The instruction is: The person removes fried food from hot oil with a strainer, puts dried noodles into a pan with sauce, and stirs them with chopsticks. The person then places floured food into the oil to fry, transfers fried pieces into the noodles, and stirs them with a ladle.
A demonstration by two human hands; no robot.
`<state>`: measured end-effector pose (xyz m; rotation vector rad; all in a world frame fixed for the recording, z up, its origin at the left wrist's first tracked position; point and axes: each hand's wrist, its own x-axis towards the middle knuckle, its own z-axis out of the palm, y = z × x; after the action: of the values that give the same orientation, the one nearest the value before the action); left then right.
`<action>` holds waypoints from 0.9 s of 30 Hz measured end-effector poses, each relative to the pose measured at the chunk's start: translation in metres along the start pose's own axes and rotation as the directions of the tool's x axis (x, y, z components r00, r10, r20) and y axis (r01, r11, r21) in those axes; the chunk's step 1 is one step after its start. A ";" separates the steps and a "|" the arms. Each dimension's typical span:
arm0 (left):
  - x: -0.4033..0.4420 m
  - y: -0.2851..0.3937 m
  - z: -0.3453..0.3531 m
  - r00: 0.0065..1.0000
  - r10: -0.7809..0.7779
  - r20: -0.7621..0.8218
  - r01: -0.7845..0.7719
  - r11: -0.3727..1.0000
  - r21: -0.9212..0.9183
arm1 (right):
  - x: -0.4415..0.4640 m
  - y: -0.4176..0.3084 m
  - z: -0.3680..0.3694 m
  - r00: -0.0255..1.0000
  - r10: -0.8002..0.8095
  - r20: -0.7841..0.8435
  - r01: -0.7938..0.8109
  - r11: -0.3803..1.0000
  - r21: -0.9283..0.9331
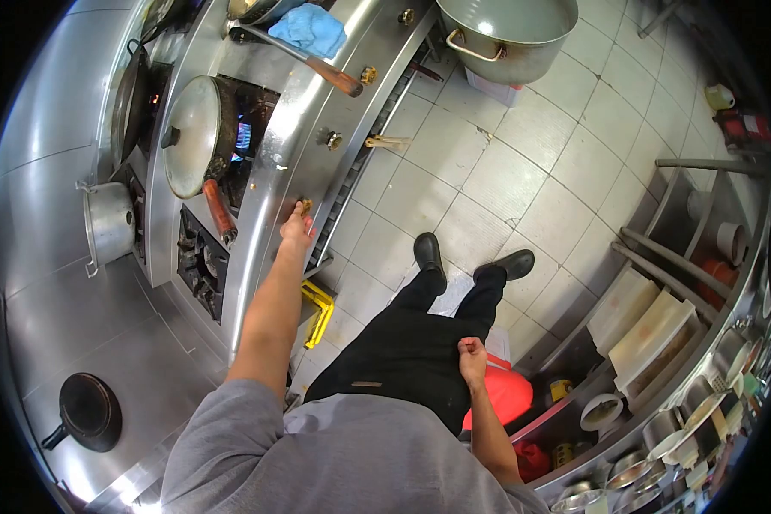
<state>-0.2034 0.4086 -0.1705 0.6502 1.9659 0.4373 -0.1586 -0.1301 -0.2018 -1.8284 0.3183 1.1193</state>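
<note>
1. So, head view: left hand (297,227) reaches over to the stove front (270,193) and has its fingertips pinched on a stove knob (306,206). That knob sits on the front panel, and the fingers cover most of it, so no clue which way it's turned.
2. Right hand (471,361) is down by the black apron (398,355), fingers curled into a loose fist. The inside of it is hidden, so can't tell if anything's in there.
3. Nearest the left hand up top is a lidded pan (193,137) with a wooden handle (219,210). Its lid hides whatever's inside. Some blue flame shows beside it.
4. Big pot (475,77) on the far side gets cut off by the top edge, as does the bowl near the blue cloth (307,30).
5. Right forearm partly blocks a red bag (501,394). Lower right, the shelf clutter is too warped and small to sort out.
</note>
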 end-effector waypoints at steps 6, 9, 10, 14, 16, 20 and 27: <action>0.000 -0.001 0.000 1.000 0.010 0.014 -0.010 1.000 0.004 | 0.002 -0.004 -0.004 0.999 0.051 0.015 -0.051 0.999 -0.009; 0.001 -0.001 0.001 1.000 -0.001 0.012 0.001 1.000 0.008 | 0.003 -0.006 -0.005 0.998 0.066 0.022 -0.066 0.998 0.017; 0.001 -0.001 0.001 1.000 -0.001 0.012 0.001 1.000 0.007 | 0.003 -0.006 -0.005 0.998 0.065 0.023 -0.065 0.998 0.016; -0.004 0.002 0.002 1.000 -0.004 0.006 0.004 1.000 0.011 | 0.003 -0.006 -0.004 0.999 0.047 0.020 -0.048 0.996 0.074; -0.007 0.004 0.003 1.000 -0.008 -0.007 0.008 1.000 0.007 | 0.004 -0.004 -0.003 0.999 0.051 0.014 -0.052 0.995 0.088; -0.006 0.005 0.005 0.998 -0.043 -0.042 0.044 0.999 0.015 | 0.004 -0.003 -0.004 0.997 0.076 0.023 -0.078 0.991 0.112; 0.001 0.004 0.002 0.999 -0.036 0.020 0.037 0.999 -0.015 | 0.007 0.003 -0.003 0.996 0.086 0.030 -0.090 0.981 0.173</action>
<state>-0.2007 0.4124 -0.1697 0.6058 1.9506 0.4216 -0.1550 -0.1332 -0.2090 -1.6599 0.4735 1.1346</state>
